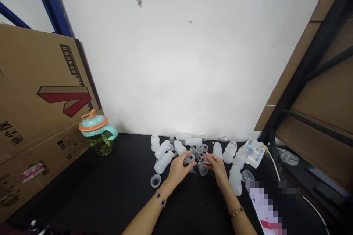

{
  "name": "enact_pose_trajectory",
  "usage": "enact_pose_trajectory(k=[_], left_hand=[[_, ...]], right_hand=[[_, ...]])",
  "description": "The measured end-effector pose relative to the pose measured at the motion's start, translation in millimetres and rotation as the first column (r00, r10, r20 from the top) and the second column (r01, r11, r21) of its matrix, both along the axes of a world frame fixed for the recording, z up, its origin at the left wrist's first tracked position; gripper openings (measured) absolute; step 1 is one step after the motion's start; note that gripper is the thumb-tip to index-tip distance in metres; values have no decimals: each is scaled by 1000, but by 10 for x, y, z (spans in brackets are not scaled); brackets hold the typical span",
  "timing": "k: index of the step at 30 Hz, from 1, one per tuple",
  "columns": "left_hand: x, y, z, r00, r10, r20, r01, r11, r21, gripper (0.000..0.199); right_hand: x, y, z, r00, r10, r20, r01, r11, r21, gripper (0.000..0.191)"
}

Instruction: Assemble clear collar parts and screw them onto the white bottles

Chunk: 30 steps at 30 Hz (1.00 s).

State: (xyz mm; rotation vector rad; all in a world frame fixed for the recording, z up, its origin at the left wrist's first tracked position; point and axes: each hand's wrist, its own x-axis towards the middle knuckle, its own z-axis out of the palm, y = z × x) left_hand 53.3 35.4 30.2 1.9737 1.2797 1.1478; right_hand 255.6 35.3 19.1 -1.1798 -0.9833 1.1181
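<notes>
My left hand (179, 167) is closed around a clear bottle collar ring (190, 158), held above the black table. To its right, the fingers of my right hand (216, 166) pinch a small clear piece, possibly a bottle teat (206, 161), mostly covered by the fingers. Between and behind the hands lie several clear rings and caps, among them a clear cap (202, 169). Frosted baby bottles lie on both sides, one bottle (163, 162) beside my left hand and another bottle (235, 180) right of my right wrist. A loose collar ring (156, 181) rests left of my left hand.
At the left, a lidded jug (96, 132) with a turquoise handle stands by a large cardboard box (41, 106). A clear plastic case (255, 152) and a blurred-out phone-like device (264, 209) are at the right. A white wall (176, 62) closes the back.
</notes>
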Motion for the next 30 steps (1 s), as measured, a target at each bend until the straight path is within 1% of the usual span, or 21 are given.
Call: enact_pose_trajectory(k=[4, 9, 12, 16, 20, 23, 26, 30], left_hand=[[-5, 1, 0, 1000, -4, -6, 4, 1000, -2, 44], [-9, 6, -6, 1000, -6, -6, 6, 1000, 3, 43], [-10, 9, -10, 1000, -1, -21, 1, 1000, 1, 44], [-13, 7, -9, 1000, -5, -19, 5, 1000, 7, 44], [-12, 1, 2, 1000, -6, -5, 6, 1000, 9, 44], [-11, -7, 19, 1000, -5, 1, 5, 1000, 1, 43], [-12, -6, 25, 1000, -8, 15, 8, 1000, -8, 42], [-13, 29, -20, 999, -2, 42, 4, 999, -38, 44]], right_hand=[[-4, -19, 29, 1000, 23, -21, -23, 999, -22, 47], [-21, -35, 62, 997, 57, -47, -56, 998, 25, 47], [-26, -30, 61, 999, 34, -42, -32, 998, 47, 47], [-21, 2, 15, 1000, -14, -26, 15, 999, 49, 44], [-5, 34, -44, 995, -22, -97, 26, 999, 45, 40], [7, 39, -65, 992, 3, -125, 4, 999, 52, 45], [18, 34, -72, 993, 48, -109, -40, 997, 67, 50], [23, 42, -86, 990, 74, -120, -66, 996, 67, 55]])
